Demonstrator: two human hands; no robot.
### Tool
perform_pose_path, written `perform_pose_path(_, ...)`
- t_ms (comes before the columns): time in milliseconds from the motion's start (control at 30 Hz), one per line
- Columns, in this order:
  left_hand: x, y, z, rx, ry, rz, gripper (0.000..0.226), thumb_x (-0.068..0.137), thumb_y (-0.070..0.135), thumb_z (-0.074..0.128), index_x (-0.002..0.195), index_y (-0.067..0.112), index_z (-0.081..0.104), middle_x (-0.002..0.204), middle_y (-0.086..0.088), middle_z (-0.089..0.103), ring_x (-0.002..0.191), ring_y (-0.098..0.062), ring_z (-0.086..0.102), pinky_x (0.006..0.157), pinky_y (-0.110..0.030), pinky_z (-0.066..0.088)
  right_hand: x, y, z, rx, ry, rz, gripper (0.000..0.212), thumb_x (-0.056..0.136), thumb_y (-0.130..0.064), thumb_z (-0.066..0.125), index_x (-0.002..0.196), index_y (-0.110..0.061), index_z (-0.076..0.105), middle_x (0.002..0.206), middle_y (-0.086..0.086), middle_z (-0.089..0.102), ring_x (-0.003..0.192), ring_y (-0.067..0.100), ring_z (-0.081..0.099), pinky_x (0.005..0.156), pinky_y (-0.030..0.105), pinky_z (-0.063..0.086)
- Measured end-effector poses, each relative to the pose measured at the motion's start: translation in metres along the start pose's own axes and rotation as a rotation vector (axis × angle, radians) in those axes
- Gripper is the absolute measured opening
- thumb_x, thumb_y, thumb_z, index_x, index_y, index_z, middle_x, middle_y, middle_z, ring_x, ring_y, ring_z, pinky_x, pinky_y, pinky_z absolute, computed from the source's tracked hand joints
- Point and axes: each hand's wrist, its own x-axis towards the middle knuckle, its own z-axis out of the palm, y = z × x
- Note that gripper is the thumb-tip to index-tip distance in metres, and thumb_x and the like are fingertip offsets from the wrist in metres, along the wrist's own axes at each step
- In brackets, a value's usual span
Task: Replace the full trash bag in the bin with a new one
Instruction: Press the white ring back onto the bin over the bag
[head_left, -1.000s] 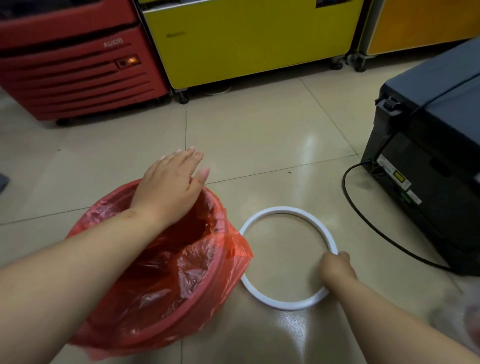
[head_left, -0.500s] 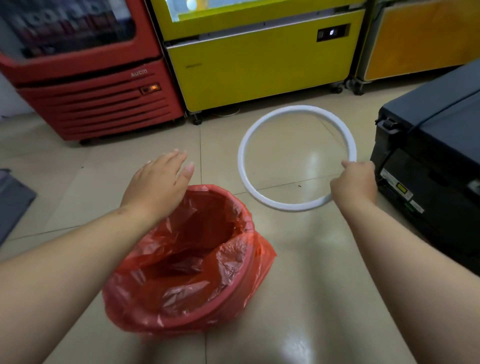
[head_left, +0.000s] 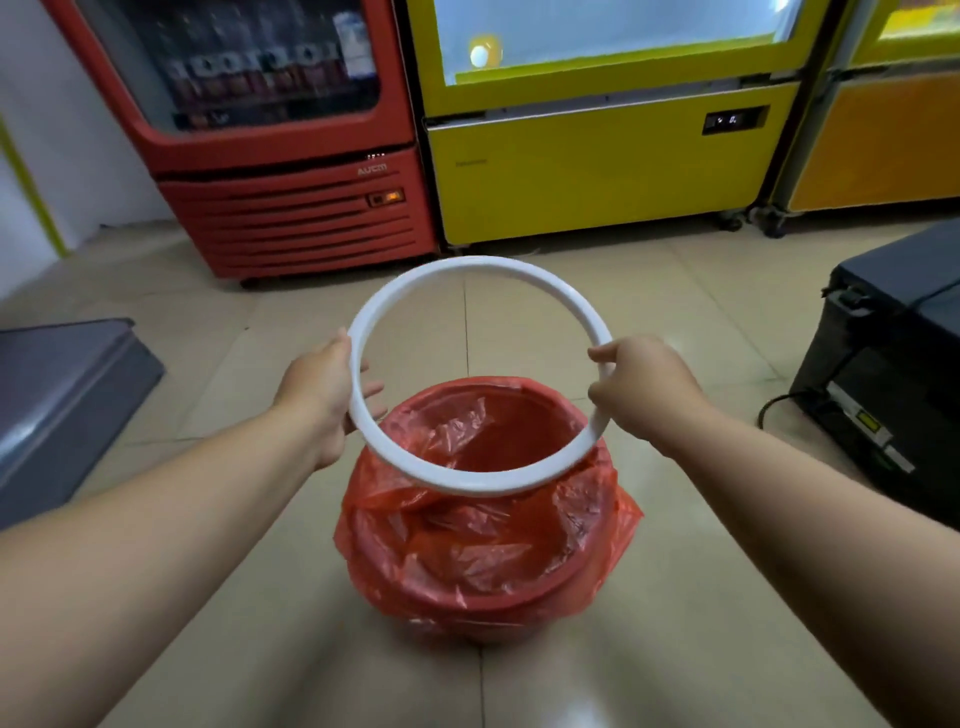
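Observation:
A round bin (head_left: 483, 618) stands on the tiled floor in the middle of the view, lined with a thin red plastic bag (head_left: 467, 540) whose edge is folded over the rim. The bag's inside looks empty. A white plastic ring (head_left: 470, 480) hangs in the air just above the bin's mouth, tilted toward me. My left hand (head_left: 324, 389) grips the ring's left side. On the ring's right side my right hand (head_left: 641, 387) pinches it.
A red drinks cooler (head_left: 291, 208) and a yellow cabinet (head_left: 597, 166) stand at the back, an orange one (head_left: 878, 145) beside them. A black machine (head_left: 893, 353) with a cable sits at the right. A grey box (head_left: 57, 400) lies at the left.
My right hand lifted the white ring off the floor and carried it left over the bin. My left hand left the bag's rim and took hold of the ring's left side.

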Motion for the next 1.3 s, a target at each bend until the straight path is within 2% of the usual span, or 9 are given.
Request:
perform_pose_path(133, -0.003, -0.034, -0.024, 0.324, 0.036, 0.111, 0.025, 0.093, 0.022, 0.036, 0.080, 0.019, 0.057, 0.094, -0.006, 0.058, 0.089, -0.027, 0.057, 0.075, -0.035, 0.044, -0.021, 0.001, 0.014, -0.129, -0.103, -0.036, 0.054, 0.084, -0.005, 0.052, 0.136, -0.019, 0.049, 0.123, 0.014, 0.056, 0.056, 0.020, 0.050, 0.041, 0.022, 0.034)
perform_pose_path(267, -0.013, -0.057, -0.036, 0.545, -0.008, 0.146, 0.028, 0.096, 0.021, 0.034, 0.090, 0.013, 0.060, 0.087, -0.011, 0.061, 0.075, -0.025, 0.053, 0.064, -0.032, 0.036, -0.036, 0.007, 0.017, -0.185, -0.160, -0.048, 0.043, 0.078, -0.004, 0.054, 0.120, -0.012, 0.057, 0.107, 0.014, 0.063, 0.057, 0.021, 0.051, 0.043, 0.026, 0.037)
perform_pose_path(367, -0.014, -0.067, -0.038, 0.560, -0.047, 0.113, 0.033, 0.095, 0.021, 0.033, 0.093, 0.014, 0.064, 0.092, -0.011, 0.070, 0.085, -0.029, 0.064, 0.078, -0.036, 0.049, -0.039, 0.012, 0.020, -0.235, -0.177, -0.004, 0.010, 0.074, -0.011, 0.061, 0.083, -0.013, 0.058, 0.086, 0.008, 0.062, 0.055, 0.018, 0.050, 0.041, 0.025, 0.034)
perform_pose_path(433, -0.014, -0.072, -0.038, 0.575, -0.069, 0.094, 0.034, 0.095, 0.022, 0.033, 0.092, 0.016, 0.066, 0.091, -0.009, 0.071, 0.087, -0.029, 0.066, 0.086, -0.041, 0.050, -0.041, 0.016, 0.022, -0.256, -0.200, 0.025, 0.013, 0.073, -0.018, 0.067, 0.074, -0.012, 0.056, 0.080, 0.007, 0.061, 0.054, 0.018, 0.050, 0.040, 0.024, 0.032)
perform_pose_path(633, -0.019, -0.080, -0.037, 0.567, -0.129, 0.071, 0.035, 0.093, 0.018, 0.034, 0.084, 0.017, 0.068, 0.085, -0.009, 0.073, 0.082, -0.030, 0.068, 0.077, -0.038, 0.053, -0.042, 0.027, 0.029, -0.240, -0.216, 0.051, 0.022, 0.075, -0.025, 0.067, 0.091, -0.011, 0.063, 0.092, 0.009, 0.064, 0.067, 0.025, 0.060, 0.043, 0.024, 0.038)
perform_pose_path(800, -0.016, -0.080, -0.041, 0.497, -0.130, 0.005, 0.033, 0.094, 0.016, 0.038, 0.085, 0.015, 0.070, 0.088, -0.014, 0.074, 0.085, -0.034, 0.069, 0.082, -0.043, 0.053, -0.036, 0.032, 0.030, -0.193, -0.163, 0.092, 0.037, 0.090, -0.029, 0.058, 0.122, -0.010, 0.058, 0.115, 0.009, 0.066, 0.099, 0.027, 0.063, 0.078, 0.033, 0.050)
perform_pose_path(933, -0.011, -0.079, -0.044, 0.392, -0.135, -0.096, 0.031, 0.094, 0.012, 0.044, 0.077, 0.016, 0.070, 0.088, -0.017, 0.073, 0.081, -0.034, 0.067, 0.088, -0.045, 0.052, -0.032, 0.040, 0.030, 0.057, -0.147, 0.208, 0.024, 0.085, -0.023, 0.067, 0.105, -0.010, 0.062, 0.093, 0.013, 0.071, 0.084, 0.032, 0.068, 0.077, 0.042, 0.057)
perform_pose_path(1067, -0.008, -0.078, -0.047, 0.278, -0.151, -0.177, 0.023, 0.093, 0.007, 0.050, 0.078, 0.012, 0.067, 0.079, -0.013, 0.069, 0.069, -0.026, 0.062, 0.077, -0.034, 0.053, -0.030, 0.039, 0.028, 0.288, -0.175, 0.331, 0.013, 0.082, -0.008, 0.070, 0.077, -0.012, 0.059, 0.083, 0.021, 0.071, 0.082, 0.038, 0.070, 0.080, 0.050, 0.058)
perform_pose_path(1300, -0.001, -0.084, -0.050, 0.144, -0.179, -0.218, 0.011, 0.089, 0.002, 0.055, 0.092, 0.003, 0.066, 0.054, 0.000, 0.071, 0.048, -0.012, 0.067, 0.046, -0.016, 0.054, -0.025, 0.043, 0.028, 0.406, -0.283, 0.416, 0.013, 0.082, -0.001, 0.069, 0.090, -0.002, 0.059, 0.091, 0.026, 0.071, 0.082, 0.035, 0.071, 0.077, 0.039, 0.059)
